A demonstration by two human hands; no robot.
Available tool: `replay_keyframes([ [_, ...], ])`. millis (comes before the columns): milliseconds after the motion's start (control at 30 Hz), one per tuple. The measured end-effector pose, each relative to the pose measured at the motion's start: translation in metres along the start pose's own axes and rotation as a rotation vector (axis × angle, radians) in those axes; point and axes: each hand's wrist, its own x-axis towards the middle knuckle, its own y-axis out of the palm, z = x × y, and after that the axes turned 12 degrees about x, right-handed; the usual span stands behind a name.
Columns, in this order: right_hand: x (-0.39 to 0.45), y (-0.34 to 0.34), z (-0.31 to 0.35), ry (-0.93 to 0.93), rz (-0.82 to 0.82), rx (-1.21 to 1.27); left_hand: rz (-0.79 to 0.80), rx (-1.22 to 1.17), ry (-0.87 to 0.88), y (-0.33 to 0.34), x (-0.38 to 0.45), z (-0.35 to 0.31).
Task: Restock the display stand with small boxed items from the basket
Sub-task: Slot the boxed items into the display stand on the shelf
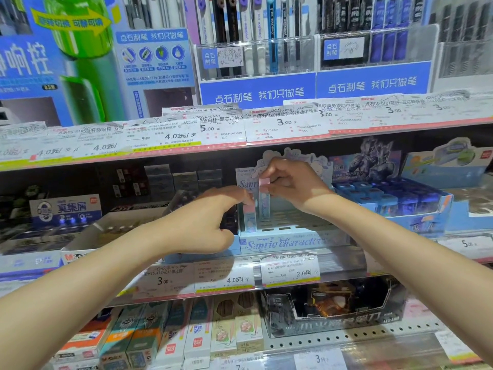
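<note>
A pale blue Sanrio display stand (286,243) sits on the middle shelf, its slotted tray mostly bare. Two small boxed items stand upright at its left end. My right hand (290,186) pinches the top of the taller box (264,202), which has a pink cap. My left hand (210,217) reaches in from the left, its fingertips touching the shorter pastel box (249,218) beside it. The basket is out of view.
A dark blue display box of small items (394,198) stands right of the stand. Eraser boxes (65,209) fill the shelf on the left. Price labels (289,271) line the shelf edge. Pens hang above; pencil boxes (149,340) lie below.
</note>
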Motion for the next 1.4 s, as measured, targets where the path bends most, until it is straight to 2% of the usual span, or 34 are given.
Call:
replay_keyframes([
  [433, -0.004, -0.006, 0.009, 0.026, 0.085, -0.082, 0.000, 0.013, -0.007, 0.004, -0.001, 0.006],
  [533, -0.004, -0.004, 0.009, 0.020, 0.058, -0.121, 0.001, 0.011, -0.013, 0.004, -0.001, 0.005],
  [633, -0.009, 0.006, 0.002, 0.039, 0.011, -0.272, -0.001, -0.001, -0.007, 0.004, -0.001, 0.004],
  [767, -0.016, 0.009, -0.007, -0.002, -0.064, -0.203, 0.001, -0.002, -0.016, 0.004, -0.002, 0.004],
  [900, -0.018, 0.005, -0.009, -0.143, -0.106, -0.335, 0.007, -0.003, -0.015, 0.004, -0.003, 0.004],
  [967, -0.019, 0.004, -0.006, -0.122, -0.117, -0.319, 0.000, 0.000, -0.008, 0.004, -0.003, 0.004],
  [1200, -0.014, 0.002, -0.010, -0.076, -0.007, -0.429, -0.011, -0.008, -0.005, 0.005, -0.003, 0.005],
  [1400, -0.013, -0.001, -0.008, -0.056, 0.009, -0.326, -0.007, 0.000, -0.027, 0.001, -0.002, 0.001],
])
